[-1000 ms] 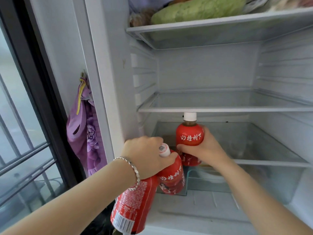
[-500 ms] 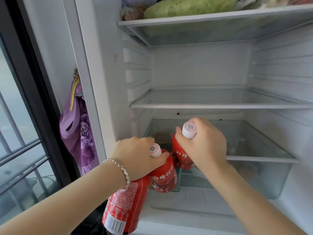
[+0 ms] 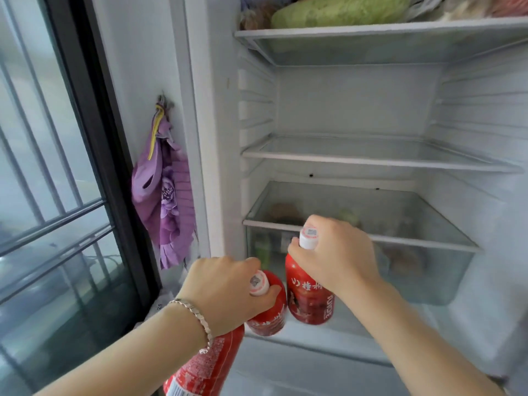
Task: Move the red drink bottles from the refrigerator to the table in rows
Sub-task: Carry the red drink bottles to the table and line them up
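My right hand [image 3: 340,252] grips the neck of a red drink bottle [image 3: 308,301] with a white cap, held upright in front of the refrigerator's clear drawer [image 3: 428,267]. My left hand [image 3: 225,290] is closed round the neck of a second red bottle [image 3: 270,318], just left of the first and almost touching it. A third red bottle [image 3: 203,367] hangs tilted under my left wrist, its top hidden by the hand. The two glass shelves [image 3: 371,161] in the middle of the refrigerator hold nothing.
The top shelf carries a green vegetable [image 3: 337,10] and bags. Dim food shapes lie inside the drawer. A purple cloth [image 3: 168,201] hangs on the wall left of the refrigerator, beside a barred window [image 3: 43,195] with a dark frame.
My right hand shifted from the bottle's body to its neck and drew the bottle off the lower shelf, down and toward me. The left hand kept its bottles.
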Demonstrator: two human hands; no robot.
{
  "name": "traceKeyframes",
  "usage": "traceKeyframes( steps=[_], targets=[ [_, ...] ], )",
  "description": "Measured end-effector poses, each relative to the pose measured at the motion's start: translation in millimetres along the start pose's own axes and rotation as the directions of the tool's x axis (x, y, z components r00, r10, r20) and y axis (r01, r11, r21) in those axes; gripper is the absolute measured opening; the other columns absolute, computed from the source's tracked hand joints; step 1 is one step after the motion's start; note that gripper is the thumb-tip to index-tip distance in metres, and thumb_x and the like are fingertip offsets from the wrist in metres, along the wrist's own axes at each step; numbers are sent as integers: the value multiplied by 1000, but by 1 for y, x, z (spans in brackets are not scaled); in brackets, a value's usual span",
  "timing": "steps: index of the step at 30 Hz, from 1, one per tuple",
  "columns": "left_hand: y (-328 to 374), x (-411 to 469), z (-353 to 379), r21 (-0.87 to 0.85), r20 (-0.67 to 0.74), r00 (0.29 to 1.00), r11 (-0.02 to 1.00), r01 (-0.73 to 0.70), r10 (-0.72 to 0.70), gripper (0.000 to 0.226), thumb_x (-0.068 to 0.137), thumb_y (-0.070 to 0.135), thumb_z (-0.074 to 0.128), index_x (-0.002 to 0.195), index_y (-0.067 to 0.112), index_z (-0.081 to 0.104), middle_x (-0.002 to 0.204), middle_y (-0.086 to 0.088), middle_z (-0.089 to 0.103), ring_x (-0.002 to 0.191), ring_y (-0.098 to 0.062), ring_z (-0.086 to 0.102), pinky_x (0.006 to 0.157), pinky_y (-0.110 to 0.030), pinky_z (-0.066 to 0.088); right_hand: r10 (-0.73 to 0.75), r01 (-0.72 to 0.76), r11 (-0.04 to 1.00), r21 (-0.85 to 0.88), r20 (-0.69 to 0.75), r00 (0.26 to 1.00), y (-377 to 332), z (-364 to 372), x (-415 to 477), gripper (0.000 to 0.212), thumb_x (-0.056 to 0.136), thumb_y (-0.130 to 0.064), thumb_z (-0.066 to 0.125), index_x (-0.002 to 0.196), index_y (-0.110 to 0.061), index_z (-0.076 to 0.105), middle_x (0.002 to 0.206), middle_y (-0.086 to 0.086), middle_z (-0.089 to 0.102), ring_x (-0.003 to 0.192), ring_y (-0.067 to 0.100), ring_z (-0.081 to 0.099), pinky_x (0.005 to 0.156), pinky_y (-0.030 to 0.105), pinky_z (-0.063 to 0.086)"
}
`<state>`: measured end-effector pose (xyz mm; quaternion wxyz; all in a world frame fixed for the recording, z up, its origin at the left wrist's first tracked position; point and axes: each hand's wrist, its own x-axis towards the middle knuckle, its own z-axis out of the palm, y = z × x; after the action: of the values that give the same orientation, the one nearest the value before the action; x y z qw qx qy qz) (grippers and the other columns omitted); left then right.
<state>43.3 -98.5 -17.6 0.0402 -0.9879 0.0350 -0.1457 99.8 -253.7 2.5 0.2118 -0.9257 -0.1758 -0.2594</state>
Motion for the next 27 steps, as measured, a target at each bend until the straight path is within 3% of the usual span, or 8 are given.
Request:
traceKeyframes(
  steps=[3,7,13,18,23,27],
  targets=[
    [3,-43,-2,-58,-6,999,998,-35,35,47,82,72,31,83,28,48,73,10,58,72,-11,60,69,-23,49,0,2,999,-51,31,1000,-17,-12,-46,24,81,-39,56,71,-19,49,73,-4,58,75,21,54,61,28,38],
    [9,-112,-8,-126,-27,990,982,-140,138,46,82,71,34,81,27,48,61,11,43,67,-12,51,64,-22,39,41,-38,993,-115,27,999,-43,-40,-118,23,84,-42,55,86,-19,59,83,-4,63,76,20,56,64,27,43],
    [35,-206,-27,-212,39,953,934,-287,302,47,80,71,38,76,25,48,77,10,62,77,-11,61,64,-22,42,234,-231,957,-178,-5,972,-63,-112,-235,27,84,-48,55,78,-22,49,75,-6,52,73,16,50,63,25,36],
    [87,-259,-50,-230,32,899,879,-419,437,52,80,71,38,79,21,52,79,8,63,76,-12,59,67,-23,43,386,-376,862,-341,-41,922,-56,-185,-320,34,83,-48,52,63,-23,41,66,-7,49,70,18,51,49,24,30],
    [156,-306,-76,-240,-43,846,816,-526,532,53,80,71,37,82,22,55,79,9,65,74,-9,59,66,-23,44,449,-474,735,-485,-176,876,-34,-261,-402,32,83,-48,50,66,-21,43,79,-4,47,89,21,58,62,27,32],
    [222,-346,-97,-250,-97,811,774,-581,577,54,80,72,36,84,21,56,80,8,65,77,-8,61,65,-21,43,544,-580,700,-417,-215,811,-5,-322,-469,30,82,-47,54,69,-21,48,88,-4,46,84,19,54,66,27,40]
  ],
)
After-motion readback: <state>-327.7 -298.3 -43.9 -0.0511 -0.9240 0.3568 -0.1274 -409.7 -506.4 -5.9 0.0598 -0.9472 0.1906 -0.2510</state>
